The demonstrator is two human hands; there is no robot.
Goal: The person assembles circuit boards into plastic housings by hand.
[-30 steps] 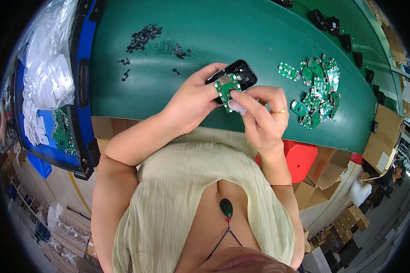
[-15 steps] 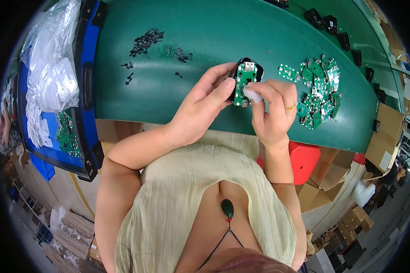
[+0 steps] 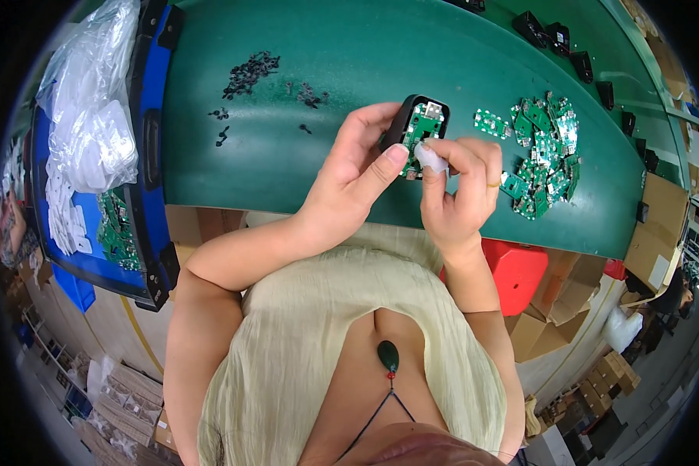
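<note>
My left hand (image 3: 357,167) is closed around a black plastic housing (image 3: 397,126), its thumb along the near edge. Inside the housing's open face sits a green circuit board (image 3: 425,124) with a silver port at its far end. My right hand (image 3: 464,182) pinches a small whitish, translucent piece (image 3: 430,158) between thumb and fingertips, against or just over the board's near part. Its exact kind is unclear, and it hides some of the board. To the right of that hand lies a heap of green circuit boards (image 3: 547,159). A few boards (image 3: 491,123) lie apart from it.
Small black parts (image 3: 248,74) are scattered on the green table (image 3: 349,46) at the far left. A blue crate (image 3: 154,85) on the left holds clear plastic bags (image 3: 93,101), white pieces and boards. Black housings (image 3: 582,67) line the far right; a red stool (image 3: 514,276) stands below the table edge.
The housing has tilted, so more of its black outer side shows. Its near end and my right hand have shifted slightly left; the whitish piece stays pinched at the board.
</note>
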